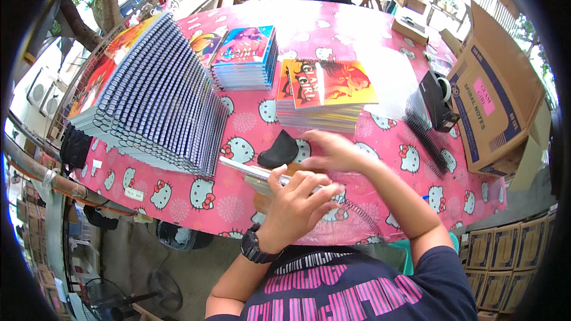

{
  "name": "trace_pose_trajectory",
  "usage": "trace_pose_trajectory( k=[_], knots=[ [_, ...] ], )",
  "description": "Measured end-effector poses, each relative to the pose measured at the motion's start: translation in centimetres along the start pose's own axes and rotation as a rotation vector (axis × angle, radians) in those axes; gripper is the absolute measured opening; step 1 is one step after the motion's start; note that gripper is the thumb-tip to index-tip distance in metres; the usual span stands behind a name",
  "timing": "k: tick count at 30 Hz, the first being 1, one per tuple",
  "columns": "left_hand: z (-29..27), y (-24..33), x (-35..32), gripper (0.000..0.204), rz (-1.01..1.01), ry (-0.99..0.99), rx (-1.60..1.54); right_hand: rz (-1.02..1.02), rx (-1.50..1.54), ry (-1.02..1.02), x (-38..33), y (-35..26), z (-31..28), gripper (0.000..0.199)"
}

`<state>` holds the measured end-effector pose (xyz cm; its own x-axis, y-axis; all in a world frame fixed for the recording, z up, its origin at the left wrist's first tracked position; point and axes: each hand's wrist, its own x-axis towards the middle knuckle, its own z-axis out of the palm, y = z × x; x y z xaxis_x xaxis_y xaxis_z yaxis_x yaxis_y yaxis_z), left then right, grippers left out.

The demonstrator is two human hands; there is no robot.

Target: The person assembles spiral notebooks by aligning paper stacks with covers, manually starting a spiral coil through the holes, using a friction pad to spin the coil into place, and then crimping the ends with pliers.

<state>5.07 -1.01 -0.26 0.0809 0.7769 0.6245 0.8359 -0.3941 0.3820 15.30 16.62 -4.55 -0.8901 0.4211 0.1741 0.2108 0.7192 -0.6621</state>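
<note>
My left hand (pixel 300 199), with a black watch on its wrist, grips a thin notebook (pixel 247 168) tilted almost edge-on at the near side of the table. A loose black spiral coil (pixel 361 213) trails from beside that hand toward the table edge. My right hand (pixel 333 151) hovers just beyond the notebook, slightly blurred, its fingers stretched apart with nothing visible in them. A black cloth-like piece (pixel 279 150) lies by its fingertips. Farther off stands a stack of orange-covered notebooks (pixel 333 83).
A tall stack of spiral notebooks (pixel 160 95) rises at left, beside a blue-covered stack (pixel 245 53). At right are a black tape dispenser (pixel 439 101), a bundle of black coils (pixel 429 145) and an open cardboard box (pixel 491 107). People stand beyond the pink patterned table (pixel 232 208).
</note>
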Motion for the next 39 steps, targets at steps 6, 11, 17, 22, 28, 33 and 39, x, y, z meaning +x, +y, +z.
trace_pose_trajectory(
  k=[6,11,17,22,28,33,39],
  knots=[
    [-0.2,-0.2,0.1,0.013,-0.071,-0.001,-0.023,0.015,-0.196,0.013,4.1,0.2,7.1,0.059],
    [-0.3,-0.6,-0.1,0.021,-0.089,-0.006,-0.037,0.055,-0.075,0.106,-1.2,1.0,2.3,0.051],
    [-0.3,-1.9,-0.5,0.036,-0.002,-0.05,0.028,0.254,0.656,0.065,-8.0,1.4,-1.8,0.049],
    [-2.3,-2.2,-0.7,0.037,-0.21,0.029,0.012,-0.272,0.9,-0.064,-7.7,-5.2,-4.3,0.049],
    [-1.9,-2.8,-0.9,0.036,-0.204,0.05,0.018,-0.085,0.771,0.013,-7.4,-6.0,-5.4,0.04],
    [-2.5,-3.0,-0.6,0.041,-0.252,0.071,0.043,0.158,0.137,0.095,-5.5,-4.9,-5.4,0.043],
    [-4.0,-4.7,-0.9,0.053,-0.295,0.009,0.068,0.113,0.162,-0.012,-4.2,-4.6,-5.0,0.041]
  ],
)
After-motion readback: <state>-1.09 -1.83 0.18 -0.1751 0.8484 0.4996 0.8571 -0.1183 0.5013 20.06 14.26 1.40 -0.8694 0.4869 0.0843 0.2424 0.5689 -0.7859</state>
